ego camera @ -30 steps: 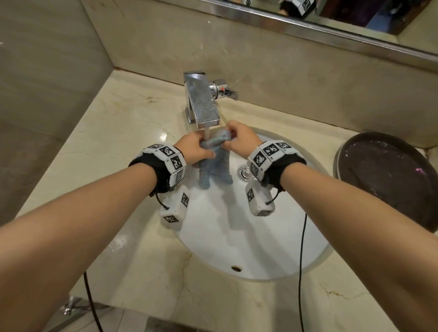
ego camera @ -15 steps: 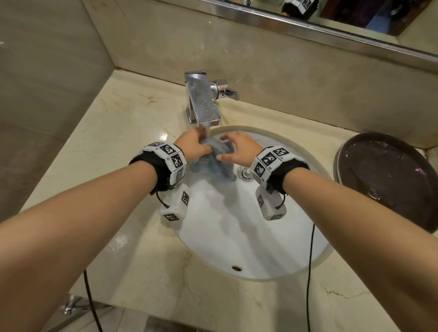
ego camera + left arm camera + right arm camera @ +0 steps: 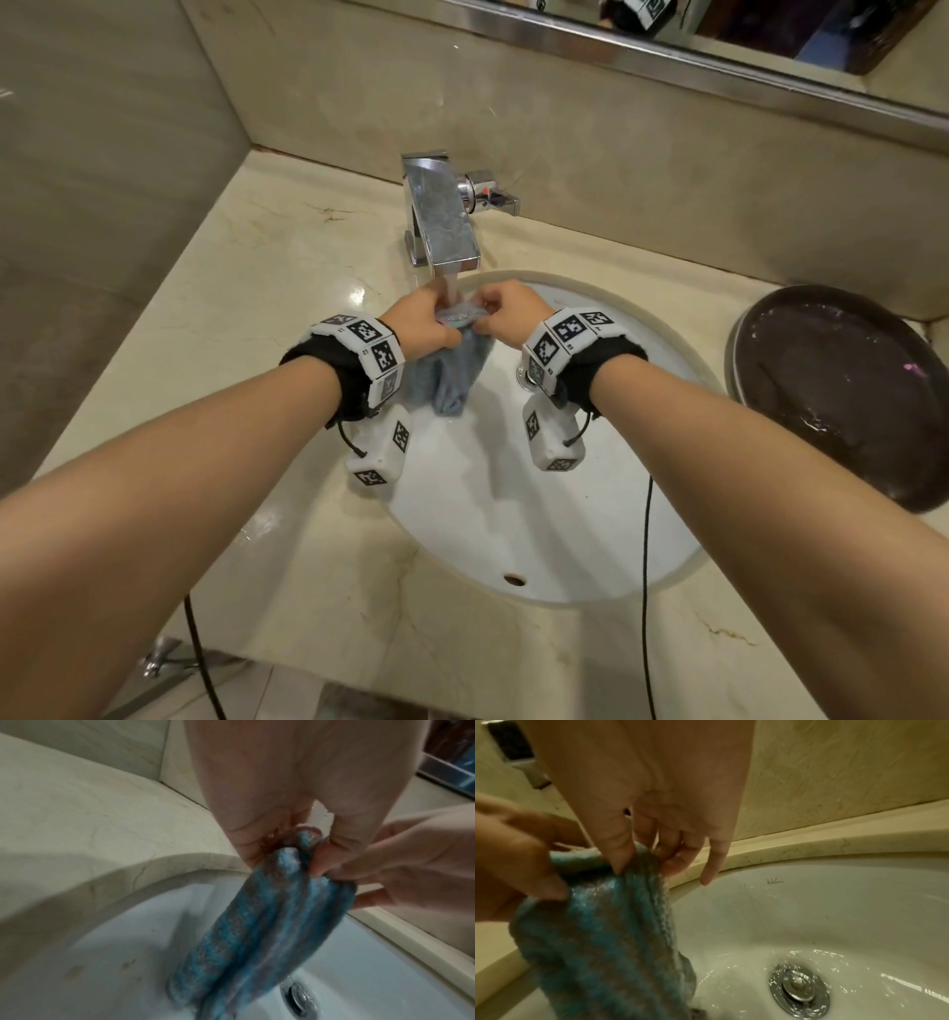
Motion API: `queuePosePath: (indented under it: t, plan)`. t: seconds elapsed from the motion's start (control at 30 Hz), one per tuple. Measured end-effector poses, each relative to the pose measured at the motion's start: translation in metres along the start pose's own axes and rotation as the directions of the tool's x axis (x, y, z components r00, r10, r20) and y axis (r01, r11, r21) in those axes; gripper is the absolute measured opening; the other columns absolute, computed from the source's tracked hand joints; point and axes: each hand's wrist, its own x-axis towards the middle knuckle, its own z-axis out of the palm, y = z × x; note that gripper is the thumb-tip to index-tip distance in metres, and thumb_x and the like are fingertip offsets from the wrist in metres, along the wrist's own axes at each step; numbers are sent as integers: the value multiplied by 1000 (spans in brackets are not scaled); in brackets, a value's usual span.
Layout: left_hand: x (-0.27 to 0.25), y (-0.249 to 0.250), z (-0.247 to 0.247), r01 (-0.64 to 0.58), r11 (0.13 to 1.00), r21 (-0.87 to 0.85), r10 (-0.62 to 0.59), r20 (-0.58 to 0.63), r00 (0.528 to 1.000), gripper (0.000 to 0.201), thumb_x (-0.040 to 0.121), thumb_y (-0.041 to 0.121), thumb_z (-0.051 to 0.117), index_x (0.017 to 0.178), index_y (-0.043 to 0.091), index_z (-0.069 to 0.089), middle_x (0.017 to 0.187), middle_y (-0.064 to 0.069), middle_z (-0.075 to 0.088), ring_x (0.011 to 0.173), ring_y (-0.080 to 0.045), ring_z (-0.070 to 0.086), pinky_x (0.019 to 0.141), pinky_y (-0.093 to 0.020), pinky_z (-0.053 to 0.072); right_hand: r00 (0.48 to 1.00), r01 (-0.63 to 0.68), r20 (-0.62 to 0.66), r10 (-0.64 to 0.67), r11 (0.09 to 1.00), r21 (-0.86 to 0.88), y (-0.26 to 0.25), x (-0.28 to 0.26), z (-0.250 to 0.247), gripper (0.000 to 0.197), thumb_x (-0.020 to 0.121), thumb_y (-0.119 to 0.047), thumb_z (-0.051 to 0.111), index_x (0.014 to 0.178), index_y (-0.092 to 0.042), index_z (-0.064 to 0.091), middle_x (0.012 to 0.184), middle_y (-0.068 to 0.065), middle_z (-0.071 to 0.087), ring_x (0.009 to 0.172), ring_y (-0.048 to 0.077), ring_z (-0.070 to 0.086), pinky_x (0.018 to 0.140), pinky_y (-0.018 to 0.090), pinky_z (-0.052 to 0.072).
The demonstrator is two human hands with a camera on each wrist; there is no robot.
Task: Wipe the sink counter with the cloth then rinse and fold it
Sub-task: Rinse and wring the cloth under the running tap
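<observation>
Now the cloth is up again under the tap; half a second ago I had it bunched low against the sink near the drain, and a second ago it hung much as it does at present; so I read this as one more dunk-and-lift cycle of the rinse, wiping done, folding not yet begun.

My left hand pinches the cloth's top edge, thumb and fingers curled tight on the gathered folds; my right hand pinches the same edge just beside it, thumb against the first fingers, little finger sticking out free; the two hands nearly touch.

Water falls from the tap onto the held edge, between my hands.

Cloth hangs over the back half of the sink, long axis roughly vertical, top in my fingers, free end pointing down toward me and slightly left; it is gathered in lengthwise ridges, soaked, blue-grey; whether the lower end touches the sink I cannot tell.

Counter lies around the sink; a dark round tray sits to the right, well apart.
</observation>
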Motion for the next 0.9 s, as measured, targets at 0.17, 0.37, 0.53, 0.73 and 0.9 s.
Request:
queuePosePath:
  t: [0.17, 0.37, 0.53, 0.73, 0.9]
  plan:
    - [3, -6, -4, 102, 989, 111, -114, 113, 987, 57, 79, 9, 69, 131, 4, 46, 118, -10, 56, 111, -24, 53, 83, -21, 36, 991, -78, -73, 112, 927, 366, -2, -3, -11, 29, 81, -5, 60, 55, -14, 51, 57, 1, 47, 56, 10, 42, 55, 23, 34]
    - [4, -3, -6, -15, 824, 567, -62, 116, 991, 18, 84, 18, 62, 98, 7, 61, 102, -19, 60, 96, -32, 57, 79, -34, 44, 986, -99, -78, 145, 898, 428, 4, -11, -18, 33, 81, 0, 55, 53, -16, 51, 55, 1, 46, 55, 8, 41, 47, 14, 36]
    - [5, 0, -11, -26, 968, 249, 41, -57, 998, 27, 89, 19, 57, 112, 6, 60, 102, -8, 61, 93, -22, 56, 80, -29, 44, 946, -247, -134, 296, 922, 299, 22, -5, -22, 11, 79, -11, 59, 69, -15, 56, 73, 9, 51, 67, 19, 46, 53, 23, 35]
    - [2, 8, 3, -52, 998, 39, 55, -80, 995, 25, 92, 21, 55, 99, -1, 64, 95, -18, 62, 88, -25, 59, 72, -25, 43, 982, -187, -27, 186, 981, -46, 20, -10, -13, 52, 83, -14, 63, 132, -11, 46, 129, 9, 56, 118, 26, 54, 97, 32, 45]
    - [6, 7, 5, -61, 998, -30, 59, -52, 997, 24, 89, 19, 58, 106, 3, 66, 107, -16, 67, 95, -21, 60, 89, -29, 47, 1000, 8, 3, -9, 994, 113, 5, -15, -4, 42, 80, -9, 67, 121, -10, 56, 116, 12, 61, 109, 25, 57, 90, 27, 46]
